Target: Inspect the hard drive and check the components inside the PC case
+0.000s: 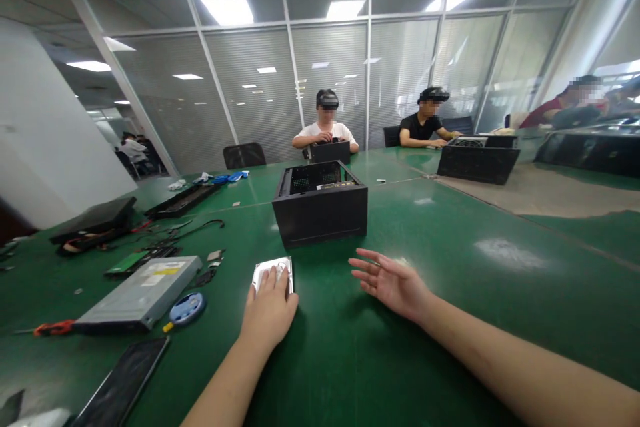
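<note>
My left hand (pixel 269 310) lies palm down on a small silver rectangular drive (pixel 273 269) on the green table (pixel 450 293), with its fingers laid flat across it. My right hand (pixel 387 280) hovers to the right, palm turned up and inward, fingers stretched out and holding nothing. Just beyond both hands stands an open black computer case (pixel 320 203) with its top off and a circuit board showing inside.
Left of my hands lie a grey optical drive (pixel 143 292), a blue round tape measure (pixel 186 309), a red-handled screwdriver (pixel 53 328), a green circuit board (pixel 127 261), cables and black panels. A dark panel (pixel 123 383) lies near the front edge. Other people sit across with black cases (pixel 477 161).
</note>
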Demonstrator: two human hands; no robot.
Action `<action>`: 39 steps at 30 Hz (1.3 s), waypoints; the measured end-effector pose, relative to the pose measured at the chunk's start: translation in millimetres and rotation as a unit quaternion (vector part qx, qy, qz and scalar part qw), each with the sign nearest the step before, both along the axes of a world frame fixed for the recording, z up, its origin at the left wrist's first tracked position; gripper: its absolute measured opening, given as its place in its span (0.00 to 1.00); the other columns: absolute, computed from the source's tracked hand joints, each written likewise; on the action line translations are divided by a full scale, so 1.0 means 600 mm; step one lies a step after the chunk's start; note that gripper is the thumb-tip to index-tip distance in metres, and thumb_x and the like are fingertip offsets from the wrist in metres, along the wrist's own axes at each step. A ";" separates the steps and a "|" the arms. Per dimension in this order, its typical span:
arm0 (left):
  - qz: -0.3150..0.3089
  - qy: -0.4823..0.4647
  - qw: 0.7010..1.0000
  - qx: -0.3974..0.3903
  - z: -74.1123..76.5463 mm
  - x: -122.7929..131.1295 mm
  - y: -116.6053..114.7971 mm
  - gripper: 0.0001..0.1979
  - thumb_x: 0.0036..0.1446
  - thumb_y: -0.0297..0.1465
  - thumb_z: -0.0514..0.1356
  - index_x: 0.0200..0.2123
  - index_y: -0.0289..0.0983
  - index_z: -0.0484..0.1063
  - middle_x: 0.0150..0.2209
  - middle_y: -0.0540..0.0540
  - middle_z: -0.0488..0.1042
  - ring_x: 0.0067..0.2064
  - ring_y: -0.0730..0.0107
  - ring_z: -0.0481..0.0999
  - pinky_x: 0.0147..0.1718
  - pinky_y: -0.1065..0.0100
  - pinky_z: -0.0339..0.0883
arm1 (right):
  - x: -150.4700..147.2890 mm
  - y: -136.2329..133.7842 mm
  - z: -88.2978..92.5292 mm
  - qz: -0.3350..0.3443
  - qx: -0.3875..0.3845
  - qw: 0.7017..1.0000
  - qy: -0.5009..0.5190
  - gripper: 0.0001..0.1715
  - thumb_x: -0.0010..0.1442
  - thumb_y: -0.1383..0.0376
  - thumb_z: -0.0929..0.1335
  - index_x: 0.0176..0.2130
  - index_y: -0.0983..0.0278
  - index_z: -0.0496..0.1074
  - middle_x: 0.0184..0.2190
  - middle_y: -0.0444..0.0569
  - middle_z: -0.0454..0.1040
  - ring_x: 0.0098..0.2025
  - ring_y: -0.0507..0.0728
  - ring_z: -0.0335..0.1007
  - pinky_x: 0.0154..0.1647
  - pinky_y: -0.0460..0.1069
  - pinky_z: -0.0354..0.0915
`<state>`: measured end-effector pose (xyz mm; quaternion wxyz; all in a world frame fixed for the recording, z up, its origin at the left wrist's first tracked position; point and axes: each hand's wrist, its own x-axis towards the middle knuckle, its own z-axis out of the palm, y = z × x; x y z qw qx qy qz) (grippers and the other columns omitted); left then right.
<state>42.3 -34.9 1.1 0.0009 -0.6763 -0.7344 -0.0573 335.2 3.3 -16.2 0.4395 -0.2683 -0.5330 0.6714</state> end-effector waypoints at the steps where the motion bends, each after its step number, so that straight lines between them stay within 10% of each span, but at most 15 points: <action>1: 0.015 0.000 1.000 0.007 -0.003 -0.011 0.006 0.31 0.63 0.37 0.44 0.68 0.38 0.54 0.71 0.39 0.48 0.71 0.52 0.47 0.66 0.44 0.43 | -0.002 0.001 -0.007 -0.030 0.000 1.000 -0.006 0.35 0.61 0.48 0.65 0.61 0.61 0.61 0.54 0.57 0.73 0.52 0.63 0.73 0.51 0.61 0.65; 6: 0.063 0.003 0.997 0.052 -0.015 -0.041 0.023 0.34 0.63 0.45 0.43 0.68 0.35 0.55 0.70 0.36 0.51 0.70 0.49 0.50 0.65 0.43 0.45 | -0.016 0.001 0.000 -0.097 0.010 0.995 -0.010 0.33 0.49 0.58 0.77 0.52 0.62 0.69 0.28 0.42 0.72 0.27 0.52 0.70 0.32 0.50 0.65; 14: 0.068 0.014 0.995 0.076 -0.026 -0.040 0.027 0.35 0.61 0.48 0.45 0.67 0.36 0.56 0.70 0.37 0.52 0.70 0.47 0.51 0.64 0.43 0.46 | -0.051 0.107 0.153 -0.113 0.252 0.943 -0.185 0.34 0.57 0.58 0.71 0.59 0.66 0.63 0.32 0.49 0.79 0.30 0.56 0.75 0.38 0.55 0.70; 21: 0.089 -0.002 0.993 0.074 -0.023 -0.031 0.029 0.37 0.61 0.50 0.45 0.67 0.35 0.57 0.70 0.35 0.51 0.70 0.45 0.48 0.64 0.42 0.45 | -0.117 0.243 0.256 -0.203 0.427 0.712 -0.519 0.40 0.64 0.45 0.63 0.64 0.66 0.59 0.57 0.59 0.70 0.57 0.63 0.67 0.59 0.56 0.58; 28: 0.096 -0.010 0.993 0.069 -0.018 -0.025 0.027 0.34 0.62 0.43 0.43 0.68 0.34 0.55 0.70 0.36 0.51 0.70 0.49 0.49 0.64 0.41 0.44 | -0.141 0.344 0.270 -0.144 0.344 0.696 -0.614 0.54 0.59 0.31 0.52 0.52 0.72 0.73 0.53 0.67 0.72 0.54 0.70 0.70 0.55 0.58 0.61; 39: 0.101 -0.014 0.990 0.096 -0.032 -0.037 0.034 0.32 0.63 0.41 0.42 0.66 0.36 0.58 0.69 0.37 0.54 0.70 0.52 0.52 0.64 0.44 0.46 | -0.114 0.341 0.257 -0.043 0.383 0.619 -0.684 0.64 0.37 0.32 0.72 0.62 0.66 0.65 0.60 0.65 0.64 0.60 0.76 0.60 0.61 0.67 0.51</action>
